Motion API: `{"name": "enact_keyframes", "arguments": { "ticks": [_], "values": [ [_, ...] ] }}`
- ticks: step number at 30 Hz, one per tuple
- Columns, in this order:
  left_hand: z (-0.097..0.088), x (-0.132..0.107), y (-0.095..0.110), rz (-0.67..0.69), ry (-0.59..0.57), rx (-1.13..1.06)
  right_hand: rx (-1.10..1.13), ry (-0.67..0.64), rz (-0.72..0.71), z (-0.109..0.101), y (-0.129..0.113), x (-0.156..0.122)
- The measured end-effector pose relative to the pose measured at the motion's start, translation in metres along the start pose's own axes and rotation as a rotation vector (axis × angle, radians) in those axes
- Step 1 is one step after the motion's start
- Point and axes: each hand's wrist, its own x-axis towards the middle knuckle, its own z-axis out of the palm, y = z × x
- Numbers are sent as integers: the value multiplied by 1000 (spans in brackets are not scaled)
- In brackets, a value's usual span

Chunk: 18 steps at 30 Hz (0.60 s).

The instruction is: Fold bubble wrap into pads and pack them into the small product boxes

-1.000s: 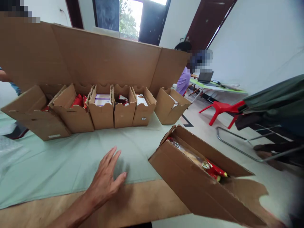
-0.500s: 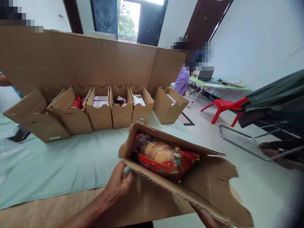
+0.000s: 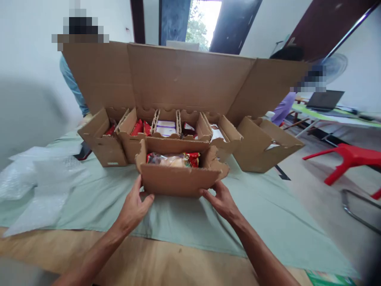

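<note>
Closest to me is the bare wooden edge of the table [image 3: 166,262], and beyond it a pale green cloth [image 3: 184,226] covers the rest of the top. The person's two forearms reach out over that cloth. The left hand [image 3: 133,208] has its grip closed lightly on the lower left front corner of a small cardboard box [image 3: 177,180], thumb up the side and fingers curled at the base. The right hand [image 3: 222,200] does the same at the lower right corner, thumb on the front face. The box sits flat on the cloth, square to the person. Its top is open and its notched flaps stand up, and red and clear snack packets [image 3: 174,159] show inside, so I would say it is filled and set down but not yet closed. It stands right in front of a row of like boxes [image 3: 166,129], which also hold packets and are also open. One more box [image 3: 264,149] sits a little apart at the right end of the row. Sheets of bubble wrap [image 3: 35,186] lie loose on the cloth to the left. Behind the row a large unfolded cardboard sheet [image 3: 184,79] stands like a screen. Past it, a person in a blue sleeve [image 3: 70,79] stands on the left, and another in purple [image 3: 284,109] sits on the right near a laptop [image 3: 324,99]. A red chair [image 3: 348,159] stands on the floor.
</note>
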Motion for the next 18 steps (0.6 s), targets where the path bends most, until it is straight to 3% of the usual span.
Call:
{"name": "enact_keyframes", "arguments": {
  "ticks": [4, 9, 13, 15, 18],
  "values": [
    [6, 15, -11, 47, -56, 18, 91, 114, 46, 11, 9, 2],
    [13, 24, -19, 61, -86, 18, 95, 161, 105, 17, 15, -6],
    [13, 27, -22, 23, -32, 4, 34, 162, 156, 13, 28, -6],
    [1, 21, -24, 52, 14, 90, -70, 137, 196, 9, 39, -4],
    [-40, 3, -27, 139, 114, 378, -281, 135, 222, 1, 62, 2]
  ]
}}
